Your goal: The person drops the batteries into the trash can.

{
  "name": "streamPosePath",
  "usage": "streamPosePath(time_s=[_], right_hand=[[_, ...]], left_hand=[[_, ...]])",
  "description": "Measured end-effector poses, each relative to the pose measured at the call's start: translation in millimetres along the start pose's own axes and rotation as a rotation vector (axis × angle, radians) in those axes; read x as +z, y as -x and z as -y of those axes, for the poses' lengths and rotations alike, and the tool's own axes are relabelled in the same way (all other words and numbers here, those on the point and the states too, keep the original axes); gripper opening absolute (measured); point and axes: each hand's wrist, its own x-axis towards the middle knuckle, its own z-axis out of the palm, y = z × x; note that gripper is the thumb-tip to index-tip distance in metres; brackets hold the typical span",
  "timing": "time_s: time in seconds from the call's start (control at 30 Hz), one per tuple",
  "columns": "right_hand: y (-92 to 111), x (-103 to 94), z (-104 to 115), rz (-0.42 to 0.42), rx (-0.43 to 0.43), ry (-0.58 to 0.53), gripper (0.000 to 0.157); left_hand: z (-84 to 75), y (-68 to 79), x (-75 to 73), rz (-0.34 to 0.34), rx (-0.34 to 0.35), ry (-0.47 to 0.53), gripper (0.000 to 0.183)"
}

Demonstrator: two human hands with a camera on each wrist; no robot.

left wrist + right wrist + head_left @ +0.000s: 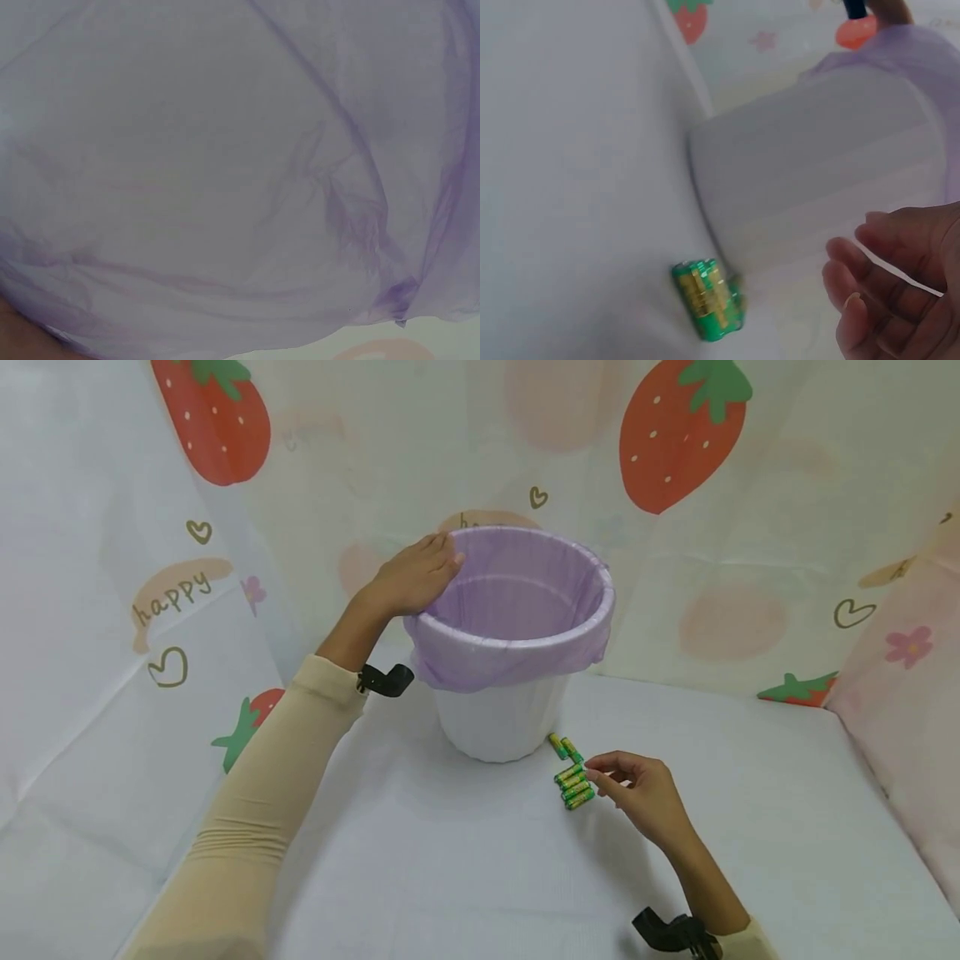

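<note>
A white bin [501, 714] lined with a purple bag [510, 664] stands upright. On its left rim rests my left hand [418, 575], fingers laid along the edge; in the left wrist view, pale folds of the bag [187, 172] fill most of the picture. At the bin's front right lie green-and-gold batteries [574, 789], several in a row and two more behind [557, 745]. My right hand [637, 789] hovers just right of them, fingers loosely bent. The right wrist view shows a gap between this hand [900, 285] and the batteries [709, 300], with nothing in its fingers.
A white cloth [450, 860] covers the table. Behind the bin hangs a backdrop [750, 527] printed with strawberries and hearts, and similar sheets close off the left [75, 693] and right [922, 735]. Black wrist mounts [386, 680] are strapped to both forearms.
</note>
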Motion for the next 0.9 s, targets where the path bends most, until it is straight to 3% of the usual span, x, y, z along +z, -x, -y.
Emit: streamPosePath(time_s=[0.17, 0.33, 0.9], right_hand=[[0, 5.6, -17, -0.004, 0.051, 0.027, 0.017], [-2, 8.7, -31, -0.01, 0.05, 0.077, 0.015], [-3, 18.7, -62, -0.006, -0.075, 0.194, 0.019]], left_hand=[[0.7, 0.1, 0.4, 0.001, 0.006, -0.009, 0.067], [0.8, -0.1, 0.3, 0.0, 0.009, -0.006, 0.067], [-0.3, 1.1, 0.7, -0.014, -0.003, 0.029, 0.068]])
